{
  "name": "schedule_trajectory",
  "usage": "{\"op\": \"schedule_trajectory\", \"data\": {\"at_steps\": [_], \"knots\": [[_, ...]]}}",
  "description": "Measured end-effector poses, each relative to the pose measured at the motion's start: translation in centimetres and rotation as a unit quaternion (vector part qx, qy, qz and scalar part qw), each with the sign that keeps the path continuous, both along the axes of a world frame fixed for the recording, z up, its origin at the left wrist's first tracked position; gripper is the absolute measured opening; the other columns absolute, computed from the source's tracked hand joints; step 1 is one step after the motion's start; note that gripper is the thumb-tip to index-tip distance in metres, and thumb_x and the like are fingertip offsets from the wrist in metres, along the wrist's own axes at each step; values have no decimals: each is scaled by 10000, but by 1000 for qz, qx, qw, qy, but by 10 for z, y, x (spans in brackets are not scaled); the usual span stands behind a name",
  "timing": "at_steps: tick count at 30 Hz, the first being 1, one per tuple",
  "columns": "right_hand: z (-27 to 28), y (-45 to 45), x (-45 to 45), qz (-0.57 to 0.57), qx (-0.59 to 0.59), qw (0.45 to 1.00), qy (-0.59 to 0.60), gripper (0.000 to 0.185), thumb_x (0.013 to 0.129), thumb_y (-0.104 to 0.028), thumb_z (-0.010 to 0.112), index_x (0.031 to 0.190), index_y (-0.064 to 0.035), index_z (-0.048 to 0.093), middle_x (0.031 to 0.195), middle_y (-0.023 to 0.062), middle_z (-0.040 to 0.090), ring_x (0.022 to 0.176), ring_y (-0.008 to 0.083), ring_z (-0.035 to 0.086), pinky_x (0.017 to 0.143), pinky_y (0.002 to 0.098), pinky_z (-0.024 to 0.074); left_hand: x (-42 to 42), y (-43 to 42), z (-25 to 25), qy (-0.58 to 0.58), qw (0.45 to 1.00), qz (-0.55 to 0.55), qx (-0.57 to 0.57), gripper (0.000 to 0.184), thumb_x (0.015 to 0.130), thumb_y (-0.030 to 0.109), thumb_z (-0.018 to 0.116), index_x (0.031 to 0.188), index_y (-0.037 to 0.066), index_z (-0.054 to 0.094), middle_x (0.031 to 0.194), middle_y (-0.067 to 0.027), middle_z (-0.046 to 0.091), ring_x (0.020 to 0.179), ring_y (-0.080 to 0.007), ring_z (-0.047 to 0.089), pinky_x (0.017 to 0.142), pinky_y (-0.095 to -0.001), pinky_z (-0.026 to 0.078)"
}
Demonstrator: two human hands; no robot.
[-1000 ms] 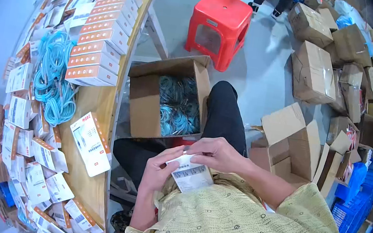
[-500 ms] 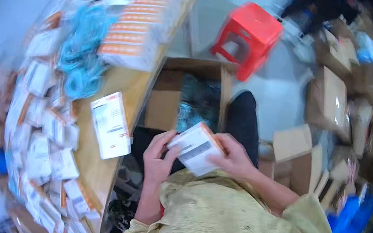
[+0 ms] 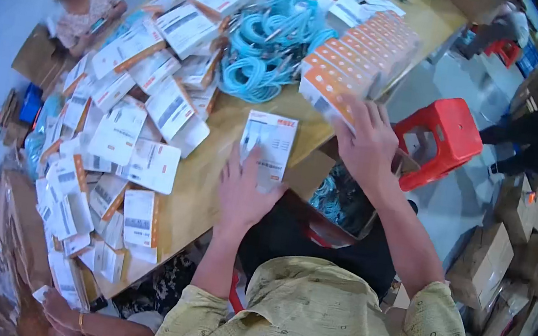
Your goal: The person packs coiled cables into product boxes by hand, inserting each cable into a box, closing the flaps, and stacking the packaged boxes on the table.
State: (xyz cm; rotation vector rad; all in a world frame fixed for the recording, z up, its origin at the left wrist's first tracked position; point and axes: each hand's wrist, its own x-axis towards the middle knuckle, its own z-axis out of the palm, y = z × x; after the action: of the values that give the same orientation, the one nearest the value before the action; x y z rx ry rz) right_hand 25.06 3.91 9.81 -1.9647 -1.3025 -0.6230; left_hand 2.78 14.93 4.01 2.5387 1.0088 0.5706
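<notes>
My left hand (image 3: 244, 195) has its fingers spread over the lower part of a flat white carton (image 3: 273, 131) lying at the table's near edge. The hand is open and its fingertips rest on the carton. My right hand (image 3: 370, 144) is at the near end of a row of orange-and-white boxes (image 3: 361, 54). Its thumb and fingers close on the right side of the nearest box (image 3: 324, 93), which stands against the row. Left of the row lies a pile of coiled light-blue cables (image 3: 265, 50) in clear bags.
Many white-and-orange cartons (image 3: 174, 110) are heaped across the table (image 3: 200, 189). An open cardboard box (image 3: 372, 213) with bagged cables stands by my legs. A red stool (image 3: 452, 135) is at the right. One person sits across the table; another's arm (image 3: 102, 325) shows at lower left.
My view has swung left. The box held in both hands over my lap is gone from there; my right hand is now at the row and my left on the flat carton.
</notes>
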Motion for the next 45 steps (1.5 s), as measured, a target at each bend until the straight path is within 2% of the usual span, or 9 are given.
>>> {"op": "schedule_trajectory", "data": {"at_steps": [5,10,15,20,23,27,30,41,45], "knots": [[-30,55,12,-91,-16,985,-144,415,780,-108,714,1187,-90,632,1263,130,583,1084,369,552,922,440,472,-19,18,9,-7,999,19,-46,854,748,464,806,1451,101,484,1495,-211,435,1285,-431,488,1018,-475,462],[-25,53,-9,52,-15,998,-24,387,800,-121,695,1180,-96,626,1280,134,569,1136,346,538,976,421,442,-35,30,16,-14,996,53,-77,830,718,466,819,1387,73,523,1435,-229,463,1179,-435,534,970,-481,480],[-32,109,-28,82,-50,989,-109,358,815,-108,656,1172,-114,617,1321,135,527,1189,338,513,994,424,439,-34,23,39,99,977,161,-94,781,738,474,816,1351,66,555,1387,-209,500,1160,-425,541,936,-485,495],[-32,179,-8,91,-115,969,-199,315,781,-129,647,1095,-103,637,1371,137,481,1234,338,474,998,444,436,-51,34,9,0,994,63,92,775,738,502,819,1328,60,584,1358,-204,520,1112,-415,555,893,-490,507],[-6,194,-2,121,-33,976,-179,284,812,-110,657,1095,-88,645,1287,152,548,1177,328,518,978,433,447,-67,35,8,-14,998,37,52,759,746,481,820,1335,62,588,1369,-205,519,1137,-416,547,907,-493,502],[55,171,7,285,81,933,205,211,934,-92,620,1141,-54,636,1103,120,638,1009,238,599,910,360,478,-58,29,27,-8,1000,-3,-10,729,763,435,819,1348,66,591,1401,-202,510,1194,-416,526,936,-492,493],[97,119,-12,391,126,763,499,187,1008,-109,576,1170,-30,623,969,89,670,895,179,621,858,297,489,-57,9,62,84,992,-6,-91,687,786,362,810,1368,72,586,1463,-188,485,1289,-412,487,983,-480,480],[15,-70,-9,242,166,696,655,155,1017,-122,541,1075,-23,645,798,31,606,686,92,512,639,214,426,-63,26,0,-33,984,-125,121,389,817,136,758,1191,48,695,1420,-165,551,1275,-349,521,994,-419,479],[33,-111,-11,233,122,756,600,174,933,-122,673,1072,-18,657,834,38,622,678,97,512,640,217,437,-60,19,34,-277,943,-128,-130,280,824,71,721,1104,58,717,1224,-125,678,1058,-275,632,914,-375,511]]}}
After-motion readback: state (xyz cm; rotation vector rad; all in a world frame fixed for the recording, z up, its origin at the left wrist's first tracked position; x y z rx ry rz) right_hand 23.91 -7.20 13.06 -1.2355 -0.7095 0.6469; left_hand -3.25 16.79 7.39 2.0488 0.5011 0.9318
